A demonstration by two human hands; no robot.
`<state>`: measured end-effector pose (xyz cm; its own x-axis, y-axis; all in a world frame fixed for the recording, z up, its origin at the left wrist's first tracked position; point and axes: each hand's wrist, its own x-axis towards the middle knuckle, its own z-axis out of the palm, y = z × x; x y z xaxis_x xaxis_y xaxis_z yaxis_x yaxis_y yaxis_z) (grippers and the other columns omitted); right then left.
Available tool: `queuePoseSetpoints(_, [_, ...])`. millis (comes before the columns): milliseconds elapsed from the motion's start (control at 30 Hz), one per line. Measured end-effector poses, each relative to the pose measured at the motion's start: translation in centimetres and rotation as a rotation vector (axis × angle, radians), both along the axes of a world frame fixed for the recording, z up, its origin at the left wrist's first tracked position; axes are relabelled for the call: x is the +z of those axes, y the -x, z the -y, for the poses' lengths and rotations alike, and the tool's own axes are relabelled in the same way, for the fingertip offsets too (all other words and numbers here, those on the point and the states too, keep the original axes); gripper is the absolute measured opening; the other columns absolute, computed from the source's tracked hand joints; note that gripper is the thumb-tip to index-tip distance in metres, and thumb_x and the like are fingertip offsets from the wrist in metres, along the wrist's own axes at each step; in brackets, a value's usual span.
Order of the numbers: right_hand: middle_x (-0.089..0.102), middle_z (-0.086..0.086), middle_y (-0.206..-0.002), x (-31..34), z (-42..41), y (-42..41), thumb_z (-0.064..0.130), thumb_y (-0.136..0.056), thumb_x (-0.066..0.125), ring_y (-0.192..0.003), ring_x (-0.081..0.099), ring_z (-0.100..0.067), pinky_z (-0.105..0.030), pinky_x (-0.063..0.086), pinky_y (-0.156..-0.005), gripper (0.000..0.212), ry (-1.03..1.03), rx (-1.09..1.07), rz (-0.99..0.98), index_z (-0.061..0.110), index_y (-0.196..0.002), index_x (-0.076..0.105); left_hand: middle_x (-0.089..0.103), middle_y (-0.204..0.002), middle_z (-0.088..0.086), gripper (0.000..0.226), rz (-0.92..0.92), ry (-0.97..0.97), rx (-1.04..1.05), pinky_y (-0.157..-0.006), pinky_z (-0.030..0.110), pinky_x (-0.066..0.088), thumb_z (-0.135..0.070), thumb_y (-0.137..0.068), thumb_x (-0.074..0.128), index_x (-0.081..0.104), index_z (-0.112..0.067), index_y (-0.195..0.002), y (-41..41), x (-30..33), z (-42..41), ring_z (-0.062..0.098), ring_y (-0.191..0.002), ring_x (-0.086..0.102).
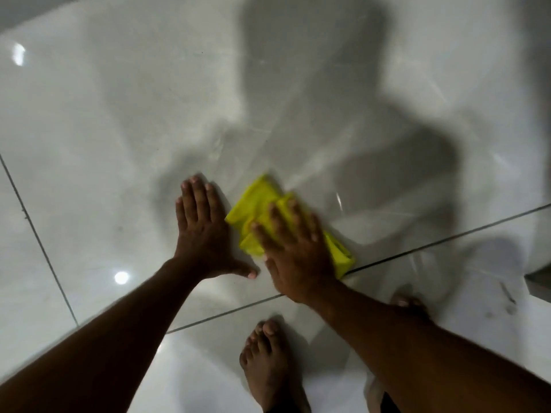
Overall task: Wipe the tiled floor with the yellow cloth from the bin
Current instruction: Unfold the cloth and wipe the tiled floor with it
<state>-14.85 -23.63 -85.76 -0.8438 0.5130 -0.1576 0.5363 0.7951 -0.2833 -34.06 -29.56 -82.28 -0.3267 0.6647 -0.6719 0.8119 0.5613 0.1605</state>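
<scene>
Pressing right hand (pixel 298 251) flat, hiding much of yellow cloth (pixel 259 204); blurred.

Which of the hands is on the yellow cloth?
The right hand. It presses flat on the yellow cloth, while the left hand lies open on the bare tiled floor beside it.

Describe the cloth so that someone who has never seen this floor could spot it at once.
On the glossy pale tiled floor, find the two hands pressed flat near the middle of the view. The yellow cloth lies crumpled under the right hand, just above a dark grout line. It is the only brightly coloured thing; the left hand rests on bare tile beside it.
</scene>
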Motion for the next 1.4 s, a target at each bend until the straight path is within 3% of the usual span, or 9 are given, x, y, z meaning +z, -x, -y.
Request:
queuePoseSetpoints(167, [0.031, -0.01, -0.161, -1.0, -9.8, -5.2, 0.037, -0.096, 0.046, -0.149, 0.019, -0.04, -0.056, 0.022, -0.119, 0.057, -0.141, 0.509, -0.062, 0.031, -0.152, 0.033, -0.032, -0.154, 0.027, 0.184, -0.01, -0.013, -0.017, -0.117, 0.059, -0.01, -0.103, -0.014, 0.051, -0.026, 0.0, -0.146, 0.0, 0.3, 0.1, 0.04, -0.142, -0.034])
queuePoseSetpoints(333, [0.026, -0.014, -0.162, -0.5, -14.9, -12.0, 0.044, -0.098, 0.042, -0.149, 0.02, -0.042, -0.058, 0.021, -0.118, 0.061, -0.242, -0.241, 0.093, 0.032, -0.155, 0.023, -0.034, -0.152, 0.029, 0.184, 0.006, 0.005, -0.006, -0.115, 0.059, -0.014, -0.104, -0.013, 0.048, -0.028, 0.0, -0.145, -0.3, 0.6, -0.4, 0.041, -0.14, -0.037])
queuePoseSetpoints(500, [0.026, -0.018, -0.162, -0.1, -4.8, -2.3, 0.04, -0.099, 0.036, -0.149, 0.019, -0.045, -0.058, 0.022, -0.117, 0.058, -0.161, -0.984, 0.128, 0.024, -0.154, 0.029, -0.029, -0.154, 0.032, 0.183, 0.0, -0.036, -0.009, -0.114, 0.057, -0.017, -0.104, -0.014, 0.048, -0.026, 0.001, -0.145, -0.2, 0.2, -0.2, 0.044, -0.141, -0.033])
queuePoseSetpoints(733, [0.032, -0.006, -0.161, -0.6, -10.3, -2.7, 0.045, -0.096, 0.042, -0.149, 0.023, -0.039, -0.057, 0.024, -0.118, 0.056, -0.124, 0.425, -0.027, 0.036, -0.15, 0.034, -0.023, -0.156, 0.032, 0.183, -0.04, -0.086, 0.001, -0.116, 0.058, -0.011, -0.105, -0.013, 0.044, -0.021, 0.001, -0.147, 0.0, 0.0, 0.3, 0.044, -0.143, -0.029])
queuePoseSetpoints(1000, [0.027, -0.013, -0.163, -0.2, -6.3, -6.5, 0.041, -0.1, 0.039, -0.149, 0.022, -0.042, -0.057, 0.027, -0.114, 0.057, -0.197, -0.74, 0.112, 0.028, -0.154, 0.027, -0.037, -0.151, 0.028, 0.184, -0.063, -0.05, -0.024, -0.116, 0.058, -0.014, -0.105, -0.011, 0.043, -0.028, 0.0, -0.144, -0.1, -0.2, 0.1, 0.043, -0.14, -0.036])
queuePoseSetpoints(1067, [0.027, -0.013, -0.162, 0.3, -1.9, -4.9, 0.038, -0.094, 0.047, -0.148, 0.021, -0.044, -0.059, 0.025, -0.114, 0.062, -0.087, -0.623, 0.09, 0.028, -0.153, 0.031, -0.037, -0.15, 0.029, 0.185, -0.061, -0.045, -0.025, -0.115, 0.058, -0.015, -0.105, -0.01, 0.044, -0.03, 0.0, -0.143, -0.2, -0.3, 0.2, 0.044, -0.14, -0.035])
queuePoseSetpoints(1167, [0.024, -0.006, -0.164, 0.5, -1.3, -6.4, 0.04, -0.093, 0.05, -0.151, 0.014, -0.038, -0.059, 0.021, -0.119, 0.064, -0.048, 0.19, 0.035, 0.033, -0.152, 0.029, -0.029, -0.152, 0.034, 0.186, -0.062, -0.012, -0.032, -0.116, 0.061, -0.012, -0.1, -0.012, 0.051, -0.028, 0.004, -0.143, -0.2, 0.1, -0.2, 0.048, -0.141, -0.031])
queuePoseSetpoints(1267, [0.021, -0.005, -0.165, 1.6, -6.5, -7.9, 0.043, -0.096, 0.044, -0.152, 0.013, -0.036, -0.057, 0.02, -0.12, 0.06, -0.058, 0.584, 0.068, 0.034, -0.153, 0.027, -0.022, -0.155, 0.036, 0.185, -0.105, 0.047, -0.034, -0.116, 0.063, -0.009, -0.092, -0.014, 0.064, -0.022, 0.007, -0.145, -0.7, 1.6, -0.8, 0.05, -0.143, -0.024])
queuePoseSetpoints(1400, [0.031, -0.022, -0.159, 4.5, -5.1, -9.7, 0.054, -0.089, 0.056, -0.144, 0.029, -0.041, -0.056, 0.029, -0.113, 0.068, 0.02, -0.143, 0.143, 0.028, -0.149, 0.039, -0.015, -0.159, 0.03, 0.167, -0.201, 0.165, 0.103, -0.111, 0.059, -0.017, -0.069, -0.036, 0.084, -0.018, 0.003, -0.147, -3.7, 3.7, -2.3, 0.046, -0.147, -0.016])
